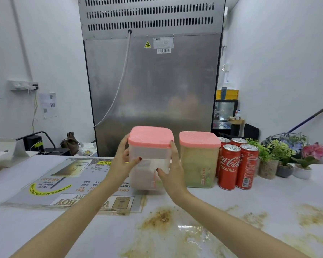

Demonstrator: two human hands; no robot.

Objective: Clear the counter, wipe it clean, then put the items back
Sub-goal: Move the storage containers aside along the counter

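L hand (122,161) & R hand (171,170) grasp pink-lid container (149,157) by sides, at 12 o'clock from stains (160,218); prob. to carry it off before wiping.

steel fridge back (151,90) — grey cable (119,86) hanging | wall socket (23,85) left | yellow crates (227,94) far right

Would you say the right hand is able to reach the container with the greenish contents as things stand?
Probably yes, once freed: the right hand grips the whitish container together with the left hand, and the greenish container stands just beside it with nothing between.
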